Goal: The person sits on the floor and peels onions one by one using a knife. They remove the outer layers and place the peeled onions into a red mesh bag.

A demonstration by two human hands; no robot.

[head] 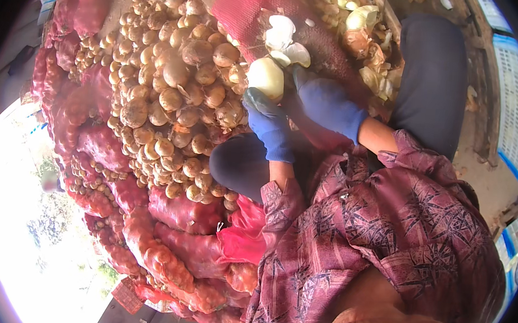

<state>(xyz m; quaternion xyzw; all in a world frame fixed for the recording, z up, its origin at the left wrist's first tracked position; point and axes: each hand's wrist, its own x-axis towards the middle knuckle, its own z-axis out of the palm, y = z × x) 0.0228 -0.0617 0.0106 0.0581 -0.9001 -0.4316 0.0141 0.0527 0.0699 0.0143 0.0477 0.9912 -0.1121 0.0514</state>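
Observation:
My left hand, in a blue glove with a darker coated tip, grips the lower end of a peeled, pale onion. Close by on the right is my right hand, in a matching glove, its fingertips by white onion layers. Its fingers are blurred and partly hidden, so whether it holds anything cannot be told. Another bright white piece appears just above the onion, over red mesh cloth. To the left spreads a large heap of unpeeled, yellow-brown onions.
Red mesh sacks filled with onions lie left and below the heap. Onion skins and peeled onions lie at upper right, beside a wooden edge. My bent knees flank the work. White plastic crates stand at far right.

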